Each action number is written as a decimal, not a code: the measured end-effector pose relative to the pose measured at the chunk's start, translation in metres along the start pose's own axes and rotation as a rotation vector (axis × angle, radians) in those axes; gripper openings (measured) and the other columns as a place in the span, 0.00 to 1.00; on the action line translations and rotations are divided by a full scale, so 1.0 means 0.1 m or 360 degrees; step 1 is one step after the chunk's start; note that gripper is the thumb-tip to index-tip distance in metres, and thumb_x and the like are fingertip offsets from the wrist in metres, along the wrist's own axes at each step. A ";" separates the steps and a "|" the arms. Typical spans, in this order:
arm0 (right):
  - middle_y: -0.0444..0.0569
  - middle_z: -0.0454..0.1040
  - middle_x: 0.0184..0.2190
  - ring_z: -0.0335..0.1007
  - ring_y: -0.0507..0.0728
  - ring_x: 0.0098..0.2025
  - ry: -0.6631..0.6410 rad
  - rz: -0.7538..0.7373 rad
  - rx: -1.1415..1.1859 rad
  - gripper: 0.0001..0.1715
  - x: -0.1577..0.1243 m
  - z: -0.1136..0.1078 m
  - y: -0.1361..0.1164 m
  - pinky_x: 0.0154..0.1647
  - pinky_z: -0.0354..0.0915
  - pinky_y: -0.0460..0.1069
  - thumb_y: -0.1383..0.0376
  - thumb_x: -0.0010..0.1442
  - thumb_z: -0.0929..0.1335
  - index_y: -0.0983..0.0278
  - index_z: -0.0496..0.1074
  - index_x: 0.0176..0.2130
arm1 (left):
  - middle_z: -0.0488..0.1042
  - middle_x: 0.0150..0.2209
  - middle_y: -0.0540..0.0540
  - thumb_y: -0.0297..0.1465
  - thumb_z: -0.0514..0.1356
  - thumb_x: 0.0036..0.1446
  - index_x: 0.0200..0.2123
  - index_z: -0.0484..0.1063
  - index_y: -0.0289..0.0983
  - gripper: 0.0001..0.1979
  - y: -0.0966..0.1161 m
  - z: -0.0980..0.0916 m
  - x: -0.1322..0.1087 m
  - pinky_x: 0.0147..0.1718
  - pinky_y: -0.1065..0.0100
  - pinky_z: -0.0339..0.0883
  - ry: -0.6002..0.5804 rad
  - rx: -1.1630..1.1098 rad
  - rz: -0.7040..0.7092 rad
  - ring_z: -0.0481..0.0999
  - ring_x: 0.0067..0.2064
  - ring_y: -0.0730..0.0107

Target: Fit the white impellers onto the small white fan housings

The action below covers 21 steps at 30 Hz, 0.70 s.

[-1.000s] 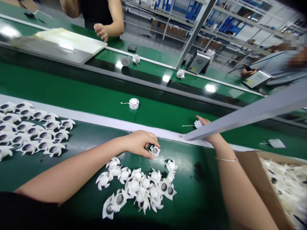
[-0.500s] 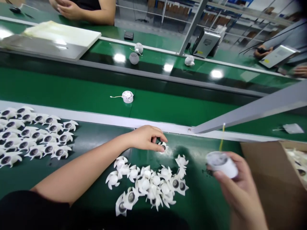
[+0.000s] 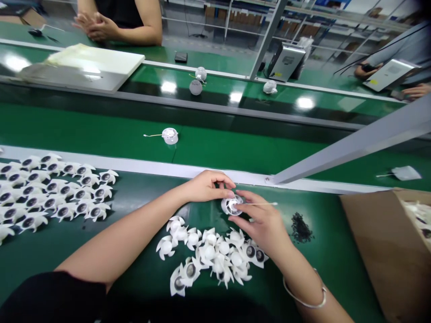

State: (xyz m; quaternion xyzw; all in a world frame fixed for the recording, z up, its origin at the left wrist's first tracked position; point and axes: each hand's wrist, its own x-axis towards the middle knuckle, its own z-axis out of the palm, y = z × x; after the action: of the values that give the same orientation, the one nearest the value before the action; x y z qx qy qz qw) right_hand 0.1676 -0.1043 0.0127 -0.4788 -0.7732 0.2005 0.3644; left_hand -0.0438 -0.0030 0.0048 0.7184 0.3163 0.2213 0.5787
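A small round white fan housing [image 3: 226, 207] with a thin lead wire is at the table in front of me. My right hand [image 3: 264, 220] is closed around its right side, with thumb and fingers at the rim and the wire pointing right. My left hand [image 3: 207, 186] is curled at the far left edge, its thumb against the housing. The fan impeller seen earlier at the left fingertips is hidden now. Just nearer to me lies a loose heap of white fan impellers [image 3: 208, 251], some hub side up.
Rows of impellers [image 3: 50, 202] cover the left. Right of my hand are black bits [image 3: 301, 229] and a cardboard box [image 3: 380, 242]. Beyond the rail, another housing [image 3: 170, 136] rests on the green belt. A slanted metal post [image 3: 336, 148] stands at right. A person's hands [image 3: 97, 27] are across.
My right hand has brought the fan housing left and down from beside the box to my left fingertips. The left hand has stayed nearly in place. The housing on the belt appears slightly further left.
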 end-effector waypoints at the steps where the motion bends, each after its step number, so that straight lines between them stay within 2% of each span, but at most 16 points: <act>1: 0.53 0.78 0.50 0.76 0.62 0.51 -0.0036 -0.0035 -0.0035 0.09 -0.03 0.03 0.02 0.50 0.75 0.60 0.64 0.58 0.74 0.58 0.80 0.42 | 0.76 0.38 0.46 0.43 0.69 0.51 0.45 0.78 0.36 0.21 0.01 0.01 0.00 0.28 0.74 0.61 0.0016 0.0047 -0.0042 0.72 0.35 0.74; 4: 0.53 0.79 0.48 0.78 0.61 0.49 -0.0047 -0.0033 -0.0169 0.11 -0.11 0.10 0.02 0.49 0.76 0.59 0.66 0.61 0.71 0.58 0.80 0.44 | 0.73 0.30 0.51 0.43 0.72 0.46 0.44 0.79 0.37 0.23 0.06 0.04 0.00 0.25 0.74 0.58 0.0038 0.0138 -0.0215 0.67 0.29 0.76; 6: 0.55 0.79 0.47 0.78 0.62 0.47 -0.0030 -0.0033 -0.0332 0.11 -0.13 0.12 -0.03 0.46 0.77 0.58 0.66 0.63 0.70 0.60 0.80 0.44 | 0.72 0.27 0.52 0.43 0.70 0.49 0.43 0.79 0.37 0.21 0.08 0.05 -0.01 0.25 0.73 0.56 0.0015 0.0147 -0.0266 0.65 0.27 0.77; 9: 0.57 0.79 0.47 0.79 0.64 0.44 -0.0103 -0.0058 -0.0634 0.11 -0.09 0.14 -0.17 0.42 0.77 0.58 0.66 0.64 0.68 0.62 0.80 0.44 | 0.76 0.30 0.49 0.41 0.65 0.56 0.41 0.80 0.37 0.15 0.09 0.04 -0.03 0.28 0.72 0.59 -0.0067 0.0167 -0.0207 0.68 0.29 0.75; 12: 0.58 0.79 0.48 0.79 0.64 0.42 -0.0170 -0.0047 -0.0870 0.11 -0.06 0.17 -0.25 0.38 0.76 0.57 0.68 0.63 0.68 0.62 0.80 0.44 | 0.79 0.36 0.47 0.39 0.62 0.60 0.41 0.80 0.37 0.12 0.09 0.04 -0.04 0.31 0.71 0.62 -0.0129 0.0206 -0.0125 0.73 0.33 0.73; 14: 0.58 0.79 0.47 0.79 0.63 0.40 -0.0176 0.0004 -0.0834 0.10 -0.06 0.19 -0.25 0.37 0.76 0.56 0.69 0.61 0.69 0.61 0.80 0.43 | 0.80 0.36 0.48 0.38 0.62 0.59 0.40 0.80 0.37 0.12 0.09 0.04 -0.04 0.32 0.71 0.63 -0.0116 0.0234 -0.0109 0.74 0.34 0.72; 18: 0.53 0.79 0.46 0.78 0.61 0.41 -0.0110 0.0081 -0.0443 0.09 -0.10 0.17 -0.13 0.39 0.75 0.55 0.67 0.60 0.71 0.59 0.80 0.42 | 0.79 0.33 0.49 0.38 0.62 0.59 0.37 0.79 0.37 0.11 0.11 0.08 -0.03 0.32 0.72 0.63 -0.0070 0.0266 -0.0142 0.74 0.33 0.73; 21: 0.51 0.79 0.45 0.78 0.60 0.42 -0.0200 0.0053 -0.0419 0.07 -0.05 0.14 -0.07 0.40 0.75 0.54 0.66 0.59 0.72 0.58 0.80 0.40 | 0.78 0.33 0.49 0.39 0.65 0.55 0.39 0.78 0.36 0.13 0.06 0.09 -0.01 0.29 0.73 0.62 -0.0039 0.0195 -0.0209 0.71 0.29 0.76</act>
State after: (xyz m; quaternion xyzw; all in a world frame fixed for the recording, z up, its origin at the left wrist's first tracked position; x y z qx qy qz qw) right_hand 0.1545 -0.1110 0.0065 -0.5217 -0.8060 0.1331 0.2458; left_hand -0.0376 -0.0109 0.0091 0.7327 0.3686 0.1543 0.5508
